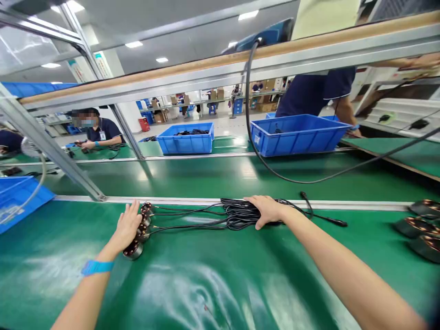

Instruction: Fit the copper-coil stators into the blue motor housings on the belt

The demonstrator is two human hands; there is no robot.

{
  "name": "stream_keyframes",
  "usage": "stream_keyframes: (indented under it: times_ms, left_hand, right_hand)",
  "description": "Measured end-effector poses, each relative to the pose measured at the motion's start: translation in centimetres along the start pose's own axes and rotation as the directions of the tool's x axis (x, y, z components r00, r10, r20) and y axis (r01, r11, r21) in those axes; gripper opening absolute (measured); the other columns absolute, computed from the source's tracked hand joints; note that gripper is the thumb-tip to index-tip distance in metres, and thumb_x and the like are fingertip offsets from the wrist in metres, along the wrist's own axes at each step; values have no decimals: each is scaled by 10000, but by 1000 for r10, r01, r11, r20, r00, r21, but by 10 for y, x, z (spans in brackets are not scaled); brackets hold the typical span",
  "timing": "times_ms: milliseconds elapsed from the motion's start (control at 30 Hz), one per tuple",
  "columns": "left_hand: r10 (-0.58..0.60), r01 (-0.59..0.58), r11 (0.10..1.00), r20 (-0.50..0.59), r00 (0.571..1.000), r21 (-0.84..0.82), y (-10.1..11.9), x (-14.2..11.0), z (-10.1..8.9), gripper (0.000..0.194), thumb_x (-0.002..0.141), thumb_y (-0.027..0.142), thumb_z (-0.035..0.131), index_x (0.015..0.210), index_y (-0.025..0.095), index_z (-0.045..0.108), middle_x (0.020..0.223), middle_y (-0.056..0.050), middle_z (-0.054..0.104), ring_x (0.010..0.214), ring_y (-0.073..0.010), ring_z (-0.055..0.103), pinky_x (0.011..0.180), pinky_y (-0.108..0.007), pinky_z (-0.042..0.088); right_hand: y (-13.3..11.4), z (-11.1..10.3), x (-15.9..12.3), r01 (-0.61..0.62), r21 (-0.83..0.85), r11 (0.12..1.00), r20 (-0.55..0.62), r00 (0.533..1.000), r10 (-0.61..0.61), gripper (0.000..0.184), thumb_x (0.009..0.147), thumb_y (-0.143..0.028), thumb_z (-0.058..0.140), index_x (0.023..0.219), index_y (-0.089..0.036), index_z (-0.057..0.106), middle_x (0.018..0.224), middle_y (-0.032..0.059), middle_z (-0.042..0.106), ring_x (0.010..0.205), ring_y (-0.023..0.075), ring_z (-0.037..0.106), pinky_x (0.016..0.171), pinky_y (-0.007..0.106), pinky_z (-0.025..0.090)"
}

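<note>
Several round motor coils with copper windings (140, 229) lie in a row on the green bench mat (192, 279), each trailing a black cable. My left hand (128, 225), fingers flat and together, rests against the left side of that row; a blue band is on its wrist. The cables run right into a black bundle (237, 214). My right hand (266, 210) lies palm down on the bundle's right end, pressing it to the mat. Black connector ends (330, 220) stick out past it to the right.
More coils (421, 227) lie at the right edge. A blue bin (15, 197) is at the left, two more blue bins (295, 135) across the belt. A metal frame strut (51, 149) slants down left. A thick black cable (275, 172) hangs overhead. Other people work opposite.
</note>
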State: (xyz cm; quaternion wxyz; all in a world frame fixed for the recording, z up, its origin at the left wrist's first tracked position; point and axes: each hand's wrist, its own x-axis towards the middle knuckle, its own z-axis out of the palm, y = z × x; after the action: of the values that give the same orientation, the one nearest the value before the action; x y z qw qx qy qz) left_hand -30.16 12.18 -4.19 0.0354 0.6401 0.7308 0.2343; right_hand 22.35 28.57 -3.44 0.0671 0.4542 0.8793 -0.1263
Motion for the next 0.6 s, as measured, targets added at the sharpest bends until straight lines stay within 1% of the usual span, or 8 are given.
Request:
stream_keyframes:
  times_ms: [33,100,167,233,333,400,467,600]
  left_hand:
    - [1,-1,1000,46,999,-8,-10,7,1,850,981,727,139,1629,189,252,1698,-152,250,1592,-372,139,1266,-663,173]
    - [24,-21,999,129,991,-27,-18,15,9,879,961,762,245,1613,176,300,1679,-147,295,1576,-367,211,1265,-624,231]
    - [55,-48,998,178,983,-44,-16,16,17,886,969,745,301,1618,144,268,1688,-150,258,1576,-343,216,1273,-572,250]
    - [93,-83,995,202,975,-58,-11,14,23,838,1000,693,309,1628,145,223,1702,-142,218,1582,-310,203,1287,-533,234]
    - [173,-158,984,240,955,-78,2,13,30,761,1022,638,339,1631,198,222,1706,-114,232,1580,-282,228,1292,-511,236]
    - [241,-223,970,269,933,-96,18,13,38,738,1026,619,361,1634,227,214,1711,-98,225,1581,-279,225,1291,-505,247]
    - [308,-286,951,292,905,-115,40,13,50,742,1027,606,378,1641,242,174,1718,-93,198,1584,-286,210,1289,-508,264]
    - [401,-375,916,312,861,-141,100,4,84,798,1023,615,385,1649,218,88,1725,-115,151,1593,-315,165,1282,-552,282]
  right_hand:
    - [-3,1,-3,-11,-14,1000,-12,1000,11,1074,596,-352,891,1545,-111,450,1460,233,561,1334,417,552,1119,556,432]
    - [-14,5,-18,-35,-32,999,-48,998,33,796,656,-281,797,1400,-90,586,1295,213,670,1185,404,649,994,504,518]
    - [-27,11,-41,-65,-40,997,-62,996,62,569,680,-241,707,1228,-94,668,1124,187,731,1038,392,706,875,461,554]
    - [-39,18,-72,-92,-35,995,-89,992,88,448,685,-226,643,1121,-137,689,1012,146,753,933,371,731,785,427,559]
    - [-47,21,-131,-139,-9,990,-161,978,136,457,681,-204,577,1124,-230,685,974,67,767,857,330,745,709,405,564]
    - [-43,18,-175,-205,-1,979,-232,952,199,507,676,-225,581,1171,-287,679,981,38,775,819,332,750,664,424,578]
    - [-33,14,-220,-295,-6,955,-335,901,276,550,660,-283,619,1204,-344,675,978,29,781,767,359,748,613,468,590]
    - [-2,11,-300,-433,11,901,-539,757,370,634,587,-406,697,1220,-421,671,879,42,770,656,441,707,521,577,559]
